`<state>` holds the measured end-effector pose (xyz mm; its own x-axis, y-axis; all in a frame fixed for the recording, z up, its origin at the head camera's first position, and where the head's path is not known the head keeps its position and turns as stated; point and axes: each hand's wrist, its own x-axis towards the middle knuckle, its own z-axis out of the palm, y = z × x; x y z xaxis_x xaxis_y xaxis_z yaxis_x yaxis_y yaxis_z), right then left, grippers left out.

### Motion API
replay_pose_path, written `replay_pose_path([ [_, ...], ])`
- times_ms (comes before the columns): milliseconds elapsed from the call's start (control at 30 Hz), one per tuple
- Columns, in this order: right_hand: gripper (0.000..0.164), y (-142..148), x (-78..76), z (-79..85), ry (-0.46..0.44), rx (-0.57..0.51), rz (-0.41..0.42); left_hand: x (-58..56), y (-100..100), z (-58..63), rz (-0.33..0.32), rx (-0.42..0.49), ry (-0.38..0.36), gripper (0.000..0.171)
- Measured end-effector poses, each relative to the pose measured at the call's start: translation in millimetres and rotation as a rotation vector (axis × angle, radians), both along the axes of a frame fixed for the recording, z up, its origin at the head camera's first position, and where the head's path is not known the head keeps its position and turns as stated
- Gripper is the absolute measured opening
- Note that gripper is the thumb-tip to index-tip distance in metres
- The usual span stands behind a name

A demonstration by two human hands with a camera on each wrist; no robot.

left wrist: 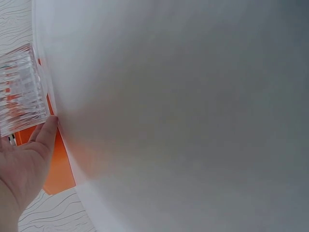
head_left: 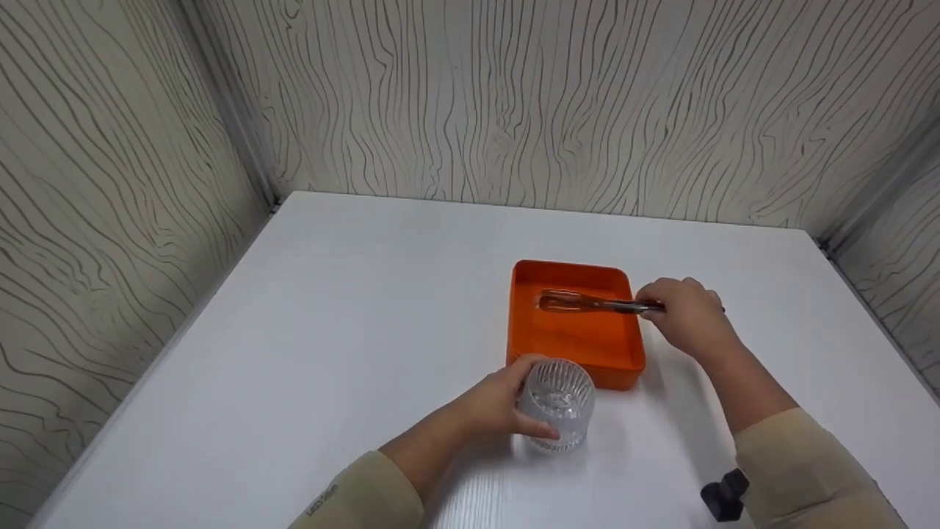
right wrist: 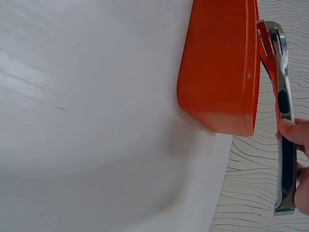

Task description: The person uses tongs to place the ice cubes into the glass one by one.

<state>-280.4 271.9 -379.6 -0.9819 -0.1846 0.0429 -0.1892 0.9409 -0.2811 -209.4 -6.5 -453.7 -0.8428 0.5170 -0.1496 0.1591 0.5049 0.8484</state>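
My left hand (head_left: 503,402) grips a clear ribbed glass (head_left: 562,408) from its left side, thumb across the near face and fingers behind it. The glass is just in front of an orange rectangular tray (head_left: 620,378) and overlaps its near corner in the head view. With my right hand (head_left: 690,314) I hold metal tongs (right wrist: 284,104) with black grip inlays and slotted tips. The thumb presses on one arm of the tongs. They lie level above the tray, tips over its inside and handle past its right rim. Their two arms stand slightly apart in the right wrist view.
A small black object (head_left: 725,496) lies beside the right sleeve (head_left: 804,463) near the front. The white tabletop (head_left: 330,330) stretches left of the tray. Wood-grain patterned panels (head_left: 470,103) stand along the back and both sides.
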Motion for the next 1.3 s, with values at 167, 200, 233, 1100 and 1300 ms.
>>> replay_pose_path([
  [167, 0.015, 6.0, 5.0, 11.6, 0.000, -0.030, 0.033, 0.0, 0.2, 0.3, 0.015, -0.003, -0.023, 0.079],
  [200, 0.015, 7.2, 6.4, 13.9, -0.002, -0.039, 0.040, 0.0, 0.3, 0.5, 0.017, -0.001, -0.027, 0.079],
  [233, 0.015, 8.2, 7.7, 16.2, -0.001, -0.050, 0.048, 0.1, 0.3, 0.5, 0.019, -0.003, -0.029, 0.079],
  [1100, 0.029, 37.1, 46.0, 26.9, 0.163, -0.110, 0.342, 0.5, 0.1, -2.1, 0.012, -0.009, -0.005, 0.080],
  [1300, 0.033, 41.5, 52.0, 19.2, 0.166, -0.116, 0.407, -0.6, -0.2, -2.3, -0.006, -0.006, 0.015, 0.080],
])
